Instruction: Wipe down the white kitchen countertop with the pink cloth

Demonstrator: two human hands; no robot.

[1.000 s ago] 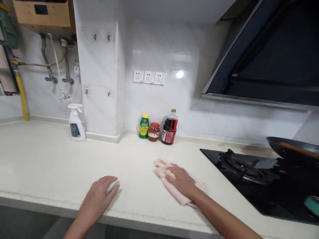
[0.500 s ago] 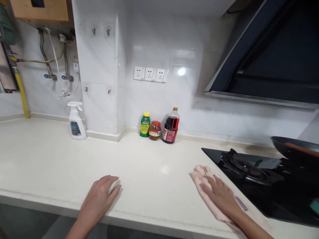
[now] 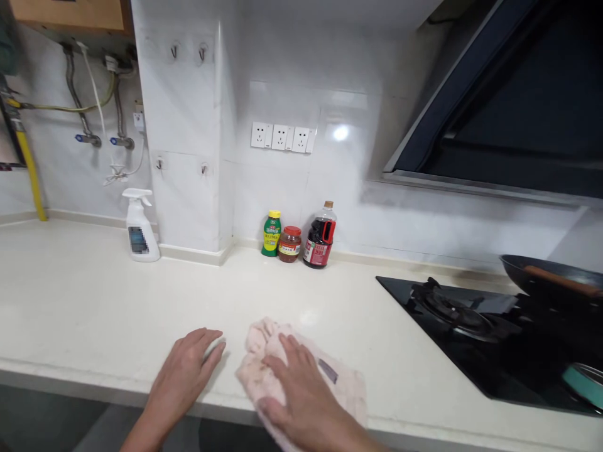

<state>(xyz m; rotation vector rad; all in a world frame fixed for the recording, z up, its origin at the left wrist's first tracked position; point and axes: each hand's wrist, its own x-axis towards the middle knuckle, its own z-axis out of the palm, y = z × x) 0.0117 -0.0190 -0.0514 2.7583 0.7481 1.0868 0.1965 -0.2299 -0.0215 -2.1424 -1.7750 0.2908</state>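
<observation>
Our right hand (image 3: 301, 392) splayed on pink cloth (image 3: 347, 384), worktop (image 3: 155, 295) front edge; left hand (image 3: 183, 371) loosely curved, unclenched. Jar label (image 3: 288, 249) unreadable.

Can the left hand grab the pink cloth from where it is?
Probably yes: the left hand is just left of the pink cloth, and the right hand, lying on the cloth, leaves its near-side left part uncovered.
</observation>
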